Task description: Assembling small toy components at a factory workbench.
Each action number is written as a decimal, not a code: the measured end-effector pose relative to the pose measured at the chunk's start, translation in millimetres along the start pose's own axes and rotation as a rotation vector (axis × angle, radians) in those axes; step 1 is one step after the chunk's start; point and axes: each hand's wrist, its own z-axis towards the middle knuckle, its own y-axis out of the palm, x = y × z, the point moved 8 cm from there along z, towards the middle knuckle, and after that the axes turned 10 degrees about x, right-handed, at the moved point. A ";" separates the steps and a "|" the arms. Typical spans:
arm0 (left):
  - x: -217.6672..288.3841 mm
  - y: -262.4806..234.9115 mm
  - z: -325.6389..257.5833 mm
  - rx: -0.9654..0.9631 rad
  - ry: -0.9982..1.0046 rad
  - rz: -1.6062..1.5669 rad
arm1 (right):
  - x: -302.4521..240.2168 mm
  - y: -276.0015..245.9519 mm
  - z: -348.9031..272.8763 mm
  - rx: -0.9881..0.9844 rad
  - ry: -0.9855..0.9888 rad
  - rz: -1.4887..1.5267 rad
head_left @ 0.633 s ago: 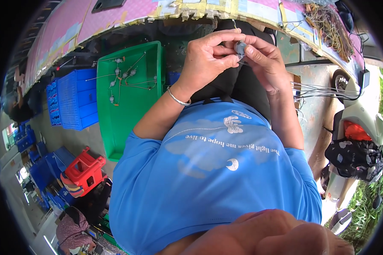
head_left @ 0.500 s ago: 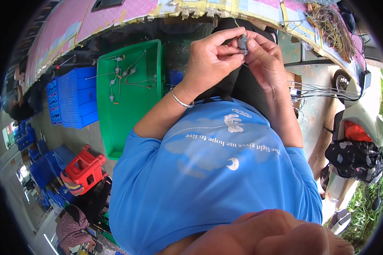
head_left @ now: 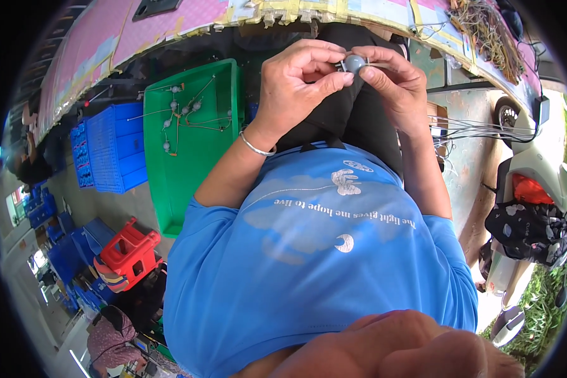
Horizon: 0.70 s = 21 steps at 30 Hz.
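Ball: one, grey and rounded, held up above the lap, just nearer than the edge of the table; a small fitting at its left side is too tiny to make out.
Left hand: thumb and fingertips pinching the ball's left side; one silver bracelet circles the wrist.
Right hand: thumb and index finger gripping the ball's right side, the other fingers curled.
Green tray: one, to the left, holding about seven grey beads on thin wires, one wire reaching over the left rim.
Blue crate: at least one, just left of the tray.
Red stool: one, nearer, on the left.
Tabletop: at the far side, patched with tape, with one black flat object on the left and one tangle of wires on the right, strands too many to count.
Scooter: one, at right, with one black patterned bag.
Co-worker: one person, near left, in a patterned top.
Writing: the wearer's blue shirt carries one line of white lettering, upside down here, plus an oval emblem and a crescent; the bag has small pale lettering.
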 end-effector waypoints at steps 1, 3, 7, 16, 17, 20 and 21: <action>1.9 -1.0 -2.8 -0.032 -0.082 -0.042 | -3.6 3.0 -2.5 -0.029 0.002 -0.084; 8.1 -1.3 -6.0 -0.028 -0.196 -0.100 | -8.4 8.0 -6.1 -0.081 -0.004 -0.164; 14.6 -5.8 -10.8 -0.085 -0.216 -0.061 | -18.2 18.4 -9.0 -0.139 -0.044 -0.219; 50.0 -17.4 -19.5 -0.064 -0.025 0.001 | -35.3 42.1 -12.2 -0.334 -0.209 -0.303; 55.4 -18.5 -20.8 -0.091 0.004 0.053 | -32.6 43.9 -12.1 -0.351 -0.160 -0.251; 59.8 -21.9 -19.9 -0.109 0.052 0.131 | -25.5 47.3 -11.7 -0.341 -0.111 -0.208; 61.5 -24.5 -20.0 -0.102 0.067 0.161 | -22.8 47.5 -12.1 -0.315 -0.108 -0.214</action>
